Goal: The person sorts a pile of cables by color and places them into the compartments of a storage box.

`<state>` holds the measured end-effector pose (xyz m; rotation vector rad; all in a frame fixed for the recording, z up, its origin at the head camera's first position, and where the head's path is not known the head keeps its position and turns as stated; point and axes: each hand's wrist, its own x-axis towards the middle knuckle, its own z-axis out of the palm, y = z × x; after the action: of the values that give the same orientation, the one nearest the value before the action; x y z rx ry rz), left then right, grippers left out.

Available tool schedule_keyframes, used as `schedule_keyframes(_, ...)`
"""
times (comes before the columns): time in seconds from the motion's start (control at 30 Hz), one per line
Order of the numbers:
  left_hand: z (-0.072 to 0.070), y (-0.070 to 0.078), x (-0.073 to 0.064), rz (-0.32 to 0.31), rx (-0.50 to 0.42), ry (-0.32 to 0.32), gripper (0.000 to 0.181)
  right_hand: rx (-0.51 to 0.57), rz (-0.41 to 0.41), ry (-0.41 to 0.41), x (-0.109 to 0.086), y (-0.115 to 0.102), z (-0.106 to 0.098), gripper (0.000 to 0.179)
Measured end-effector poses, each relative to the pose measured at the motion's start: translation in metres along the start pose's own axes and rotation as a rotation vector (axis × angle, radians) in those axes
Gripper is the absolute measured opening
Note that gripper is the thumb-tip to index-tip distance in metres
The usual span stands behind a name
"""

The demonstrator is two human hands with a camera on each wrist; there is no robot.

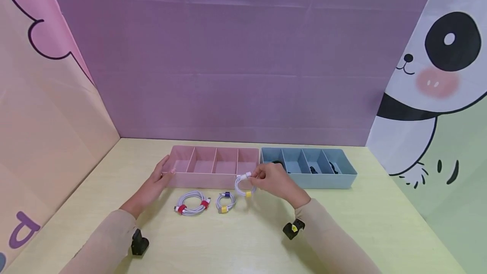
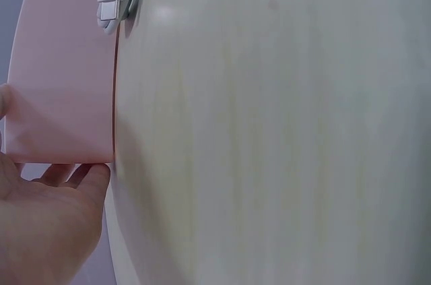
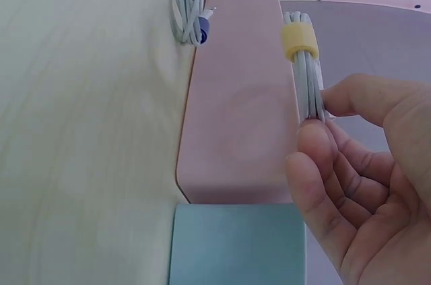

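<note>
Left hand (image 1: 157, 176) grips the left end of a pink tray (image 1: 205, 181), thumb at the front rim, fingers on the end wall; a black device (image 1: 139, 244) sits at that wrist. Right of this grip, on the pale table (image 1: 213, 246) in front of the tray: a white cable coil with red ties (image 1: 192, 212), then a smaller coil with yellow and blue ties (image 1: 224, 209). Next along, the right hand (image 1: 274, 179) pinches a yellow-tied white coil (image 3: 308, 76) between thumb and fingertips, held up near the tray's right-hand front rim. Behind and right of that pinch: a blue tray (image 1: 323, 181), four compartments, dark items (image 1: 313, 170) in some, details too small to tell. Farther right, a panda print (image 1: 437, 96) on the wall.
</note>
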<state>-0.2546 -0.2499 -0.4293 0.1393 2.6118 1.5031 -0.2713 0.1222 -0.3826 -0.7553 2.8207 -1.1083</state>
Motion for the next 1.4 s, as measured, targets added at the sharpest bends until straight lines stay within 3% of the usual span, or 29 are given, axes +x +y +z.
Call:
schedule_keyframes(0.6,0.000,0.002,0.000,-0.019,0.004,-0.005,0.083,-0.042,-0.010,0.005,0.016,0.004,-0.013,0.009)
schedule_keyframes(0.87,0.000,0.003,-0.001,-0.019,0.007,0.002,0.084,-0.029,0.055,0.011,0.027,0.008,-0.017,0.011)
schedule_keyframes(1.23,-0.001,0.002,-0.001,-0.036,0.008,-0.004,0.085,-0.013,0.078,-0.023,0.040,0.010,-0.016,0.013)
schedule_keyframes(1.4,0.000,0.002,-0.001,-0.027,0.000,0.003,0.084,-0.031,0.085,-0.002,0.046,0.010,-0.017,0.014)
